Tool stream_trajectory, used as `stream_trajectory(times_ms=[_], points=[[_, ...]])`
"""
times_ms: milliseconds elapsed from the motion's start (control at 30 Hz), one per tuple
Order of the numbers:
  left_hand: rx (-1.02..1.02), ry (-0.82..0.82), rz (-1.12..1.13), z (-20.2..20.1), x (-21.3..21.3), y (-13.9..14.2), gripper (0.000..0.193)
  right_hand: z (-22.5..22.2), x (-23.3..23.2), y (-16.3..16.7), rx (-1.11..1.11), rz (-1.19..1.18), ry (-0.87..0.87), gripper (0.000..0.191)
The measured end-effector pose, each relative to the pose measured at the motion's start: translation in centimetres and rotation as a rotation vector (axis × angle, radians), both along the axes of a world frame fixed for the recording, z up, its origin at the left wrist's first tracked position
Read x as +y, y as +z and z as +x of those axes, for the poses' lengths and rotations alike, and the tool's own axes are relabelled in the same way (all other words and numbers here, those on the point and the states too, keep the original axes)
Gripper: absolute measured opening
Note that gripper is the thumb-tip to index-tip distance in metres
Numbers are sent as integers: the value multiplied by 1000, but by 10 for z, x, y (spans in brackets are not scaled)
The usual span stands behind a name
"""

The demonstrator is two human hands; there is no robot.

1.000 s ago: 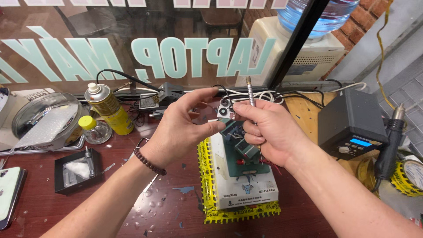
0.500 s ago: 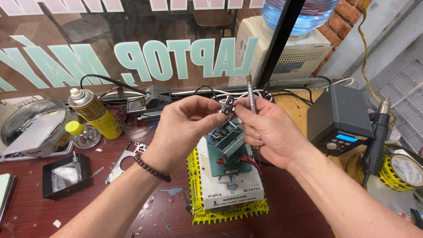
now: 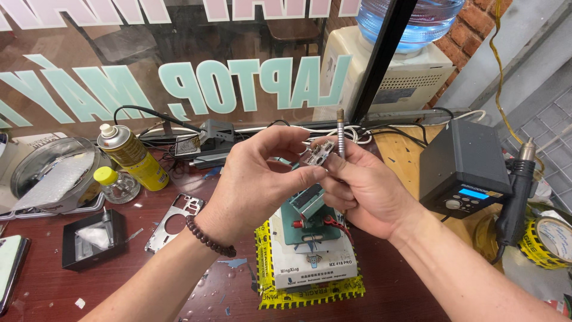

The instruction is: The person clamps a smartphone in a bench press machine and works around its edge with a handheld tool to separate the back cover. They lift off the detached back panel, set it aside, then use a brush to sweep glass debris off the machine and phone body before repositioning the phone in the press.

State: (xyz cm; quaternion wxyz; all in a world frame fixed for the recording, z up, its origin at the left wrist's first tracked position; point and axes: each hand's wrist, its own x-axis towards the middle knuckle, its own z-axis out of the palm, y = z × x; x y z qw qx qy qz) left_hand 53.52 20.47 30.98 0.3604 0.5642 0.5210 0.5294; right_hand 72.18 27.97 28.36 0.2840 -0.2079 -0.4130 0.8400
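Head view, from the left edge: a round metal dish (image 3: 42,170) with a pale sheet lying in it sits at the back of the dark red worktable (image 3: 119,286), and in front of it a small black square tray (image 3: 89,238) holds a scrap of clear wrap. Next comes a yellow spray can with a white nozzle (image 3: 128,156), a small clear bottle with a yellow cap (image 3: 113,183) just beside it, and a flat silver metal frame with a round cut-out (image 3: 173,220) lying on the table.

Above that frame the left hand (image 3: 256,182), a dark bead bracelet (image 3: 205,235) on its wrist, is raised off the table with thumb and fingertips pinched on a small silvery metal part (image 3: 317,154). The right hand (image 3: 366,191) meets it there: its fingers also touch the part, and it grips a slim metal-tipped tool (image 3: 341,134) that stands upright (how the fingers wrap it is partly hidden). Both hands are closed around what they hold, directly above a green clamp fixture (image 3: 307,214) that sits on a white box edged with yellow tape (image 3: 310,271).

Further right stands a black soldering station with a blue display (image 3: 462,170), then a black hot-air handle (image 3: 515,197) upright in its holder, and a roll of yellow tape (image 3: 548,238) at the far edge
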Motion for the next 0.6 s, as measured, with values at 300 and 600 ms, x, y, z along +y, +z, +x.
stream_trajectory(times_ms=[300, 600], points=[[199, 19, 2, 2, -1, -2, 52, -5, -3, -6, -101, -19, -57, 11], [312, 176, -109, 6, -2, -6, 47, -7, -6, -2, -284, 63, -195, 11]])
